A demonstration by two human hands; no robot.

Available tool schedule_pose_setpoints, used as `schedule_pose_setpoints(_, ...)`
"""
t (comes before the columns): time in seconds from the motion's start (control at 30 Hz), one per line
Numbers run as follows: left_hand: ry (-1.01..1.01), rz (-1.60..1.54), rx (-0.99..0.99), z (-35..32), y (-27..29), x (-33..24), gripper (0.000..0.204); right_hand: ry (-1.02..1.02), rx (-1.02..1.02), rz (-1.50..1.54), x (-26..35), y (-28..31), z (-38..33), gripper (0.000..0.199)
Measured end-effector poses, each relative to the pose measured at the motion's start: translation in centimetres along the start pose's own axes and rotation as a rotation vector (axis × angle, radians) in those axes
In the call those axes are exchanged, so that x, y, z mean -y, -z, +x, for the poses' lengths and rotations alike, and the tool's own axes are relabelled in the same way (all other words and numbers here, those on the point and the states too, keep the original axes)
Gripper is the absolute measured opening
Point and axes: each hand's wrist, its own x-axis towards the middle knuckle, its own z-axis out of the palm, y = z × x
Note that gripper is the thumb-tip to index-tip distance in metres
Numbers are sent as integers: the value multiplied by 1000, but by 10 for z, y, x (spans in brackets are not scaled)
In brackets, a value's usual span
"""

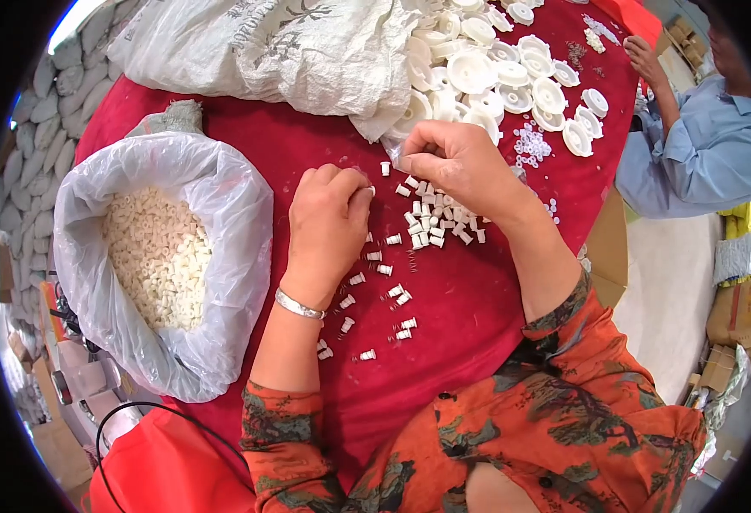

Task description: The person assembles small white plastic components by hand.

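Observation:
Over the red-covered table (469,295), my left hand (328,227) is closed, thumb and forefinger pinching a small white plastic part (371,191) that barely shows. To its right, my right hand (461,167) also has its fingertips pressed together, and what sits between them is too small to make out. Beneath the right hand lies a pile of small white spool-shaped plastic parts (427,218). Nearer to me, several spool-shaped parts with thin metal springs (356,280) lie scattered beside the left wrist. Some loose springs (412,261) rest by the pile.
At left stands a plastic-lined sack (256,197) full of small cream pieces. A white woven bag (264,64) lies across the far side. Round white plastic caps (472,72) and small translucent rings (531,145) spread at far right. Another person in blue (692,150) sits beyond.

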Motion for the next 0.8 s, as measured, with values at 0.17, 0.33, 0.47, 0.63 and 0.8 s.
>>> schedule_pose_setpoints(0.17,63,-131,-11,0,7,-9,5,-117,12,-26,5,32,-11,9)
schedule_pose_setpoints(0.33,153,-353,-41,-4,24,-25,7,-152,-203,-155,-1,82,-50,12)
schedule_pose_setpoints(0.47,316,-758,6,-6,42,-54,2,-206,-273,-186,-14,107,-82,12)
schedule_pose_setpoints(0.63,326,-842,61,-12,58,-85,4,-180,-80,-73,-14,85,-114,12)
schedule_pose_setpoints(0.8,408,-932,-26,-44,62,-103,5,-249,-185,110,-31,81,-111,13)
